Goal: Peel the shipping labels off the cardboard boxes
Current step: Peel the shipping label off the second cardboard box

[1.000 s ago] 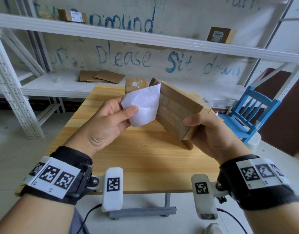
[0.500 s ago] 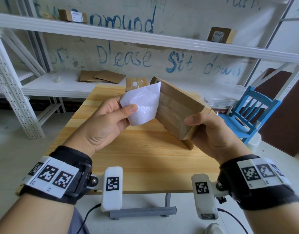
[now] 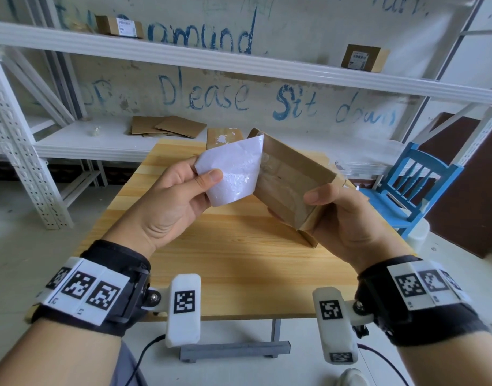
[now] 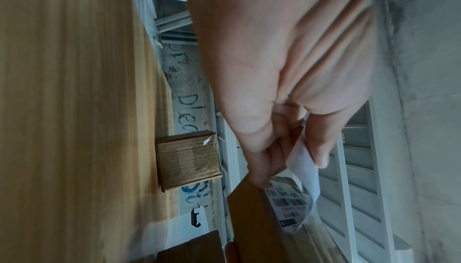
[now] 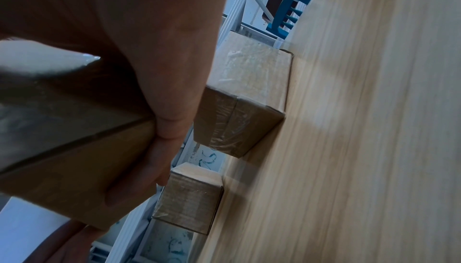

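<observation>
I hold a brown cardboard box [image 3: 292, 176] tilted above the wooden table [image 3: 239, 260]. My right hand [image 3: 294, 204] grips its near end, thumb on top and fingers underneath. My left hand [image 3: 205, 174] pinches the white shipping label [image 3: 233, 174], which is peeled back with its blank sticky side facing me. Only the label's right edge still clings to the box's far left end. In the left wrist view the label's [image 4: 289, 204] printed barcode side shows beside the box [image 4: 252, 218]. The right wrist view shows the box [image 5: 62, 149] from below.
Two other taped boxes [image 5: 244, 97] [image 5: 189, 194] sit at the table's far edge; one [image 3: 224, 136] carries white label residue. Flattened cardboard [image 3: 166, 125] lies on the lower shelf. Labelled boxes [image 3: 119, 25] [image 3: 363, 58] stand on the upper shelf. A blue chair [image 3: 414, 185] is at right.
My left hand has drawn the label slightly further left and up off the box. The right hand and box have barely moved.
</observation>
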Demonstrator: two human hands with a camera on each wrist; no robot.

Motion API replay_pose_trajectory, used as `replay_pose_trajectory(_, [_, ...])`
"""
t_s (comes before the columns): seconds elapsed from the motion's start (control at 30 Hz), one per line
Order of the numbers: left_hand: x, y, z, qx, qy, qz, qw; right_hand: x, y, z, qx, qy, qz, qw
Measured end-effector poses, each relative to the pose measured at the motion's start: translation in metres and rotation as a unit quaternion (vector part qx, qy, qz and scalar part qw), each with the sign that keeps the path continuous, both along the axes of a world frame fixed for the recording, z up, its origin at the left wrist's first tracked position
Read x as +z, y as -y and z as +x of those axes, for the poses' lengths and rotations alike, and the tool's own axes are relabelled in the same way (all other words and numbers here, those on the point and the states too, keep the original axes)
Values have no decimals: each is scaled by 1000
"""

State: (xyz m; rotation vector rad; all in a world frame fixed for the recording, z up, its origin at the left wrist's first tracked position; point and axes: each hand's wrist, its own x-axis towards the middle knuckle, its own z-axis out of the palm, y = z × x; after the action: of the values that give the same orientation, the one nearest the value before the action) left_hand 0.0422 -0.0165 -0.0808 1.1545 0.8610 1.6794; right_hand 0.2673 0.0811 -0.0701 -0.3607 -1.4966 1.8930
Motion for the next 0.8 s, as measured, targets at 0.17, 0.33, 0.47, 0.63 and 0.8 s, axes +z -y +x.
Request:
replay_pose_trajectory(0.17, [2, 0, 1, -3, 2, -2, 1000, 1, 2, -1, 16, -9, -13, 1000])
replay_pose_trajectory(0.33, [1, 0, -2, -4, 3, -1, 1000, 0, 2, -3, 22, -16, -17, 999])
replay_pose_trajectory(0.47, [0, -1, -4, 5, -6, -8, 1000, -1, 1, -2, 17, -13, -6, 1000])
replay_pose_trajectory(0.63, [-4, -5, -3, 43, -39, -56, 997, -5, -4, -5, -48, 39, 19, 998])
replay_pose_trajectory(0.8, [-2, -7, 5, 10, -38, -64, 997, -11, -1, -11, -79, 75, 46, 993])
